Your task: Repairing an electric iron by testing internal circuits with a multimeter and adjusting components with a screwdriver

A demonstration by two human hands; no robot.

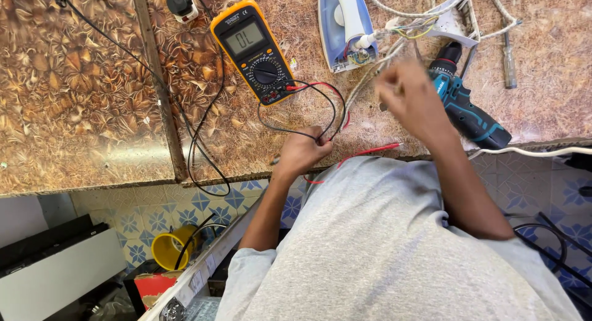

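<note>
A small repair workshop, by the look of it. Worktop (80, 93) in worn leaf-pattern laminate, strewn with an orange multimeter (253, 49) and its red and black leads (308, 90), an opened iron (346, 26) with wires bared, a teal cordless drill (468, 108), a screwdriver (509, 62). Below, blue patterned floor tiles (148, 216), loose cables (203, 167), a yellow tub (168, 247).

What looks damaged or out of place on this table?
The blue and white clothes iron lies with its rear end open, and coloured wires spill out toward the white cord. Nothing else stands out.
</note>
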